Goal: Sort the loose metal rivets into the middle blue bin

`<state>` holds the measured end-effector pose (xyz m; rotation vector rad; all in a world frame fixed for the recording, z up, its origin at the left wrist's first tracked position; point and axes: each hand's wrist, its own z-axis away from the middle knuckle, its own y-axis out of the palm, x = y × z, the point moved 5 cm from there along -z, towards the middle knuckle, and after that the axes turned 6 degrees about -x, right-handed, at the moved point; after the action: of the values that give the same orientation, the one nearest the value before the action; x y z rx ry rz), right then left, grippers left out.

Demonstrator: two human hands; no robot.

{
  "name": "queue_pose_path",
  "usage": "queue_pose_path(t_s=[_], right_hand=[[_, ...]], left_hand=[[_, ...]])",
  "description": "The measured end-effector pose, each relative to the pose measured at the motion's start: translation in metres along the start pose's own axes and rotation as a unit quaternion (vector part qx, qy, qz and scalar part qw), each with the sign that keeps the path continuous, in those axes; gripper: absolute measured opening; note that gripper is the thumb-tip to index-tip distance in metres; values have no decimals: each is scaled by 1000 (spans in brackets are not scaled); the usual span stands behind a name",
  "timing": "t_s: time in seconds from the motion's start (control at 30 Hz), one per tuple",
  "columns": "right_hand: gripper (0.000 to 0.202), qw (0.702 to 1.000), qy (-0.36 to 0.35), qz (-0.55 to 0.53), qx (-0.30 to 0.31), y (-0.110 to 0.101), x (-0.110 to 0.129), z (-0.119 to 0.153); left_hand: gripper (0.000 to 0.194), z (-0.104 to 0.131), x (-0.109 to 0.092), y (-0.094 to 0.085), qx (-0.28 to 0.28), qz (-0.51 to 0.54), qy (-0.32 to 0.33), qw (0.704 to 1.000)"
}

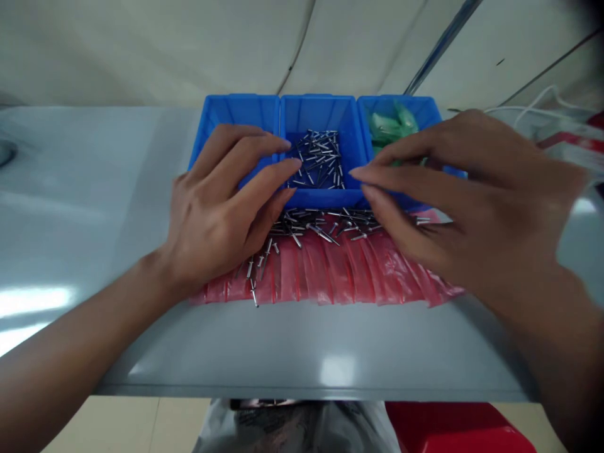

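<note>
Rivets (323,234) litter pink bags (325,274) beside blue bins (325,199).

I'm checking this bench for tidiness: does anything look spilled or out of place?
Possibly: loose rivets lie scattered over the pink bags, outside the middle blue bin holding similar ones. Whether they spilled, I can't tell.

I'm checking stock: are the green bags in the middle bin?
No, the green bags lie in the right bin; the middle bin holds rivets.
</note>
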<state>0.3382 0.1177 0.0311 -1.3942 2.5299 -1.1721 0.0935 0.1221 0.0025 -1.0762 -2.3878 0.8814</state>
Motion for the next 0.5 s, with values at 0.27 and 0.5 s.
queue_pose_path(t_s=[0.27, 0.5], right_hand=[[11, 979, -117, 134, 104, 6, -11, 7], [19, 964, -177, 178, 92, 7, 9, 10]], left_hand=[[29, 8, 7, 8, 60, 25, -5, 998], [23, 7, 5, 5, 51, 36, -2, 998]])
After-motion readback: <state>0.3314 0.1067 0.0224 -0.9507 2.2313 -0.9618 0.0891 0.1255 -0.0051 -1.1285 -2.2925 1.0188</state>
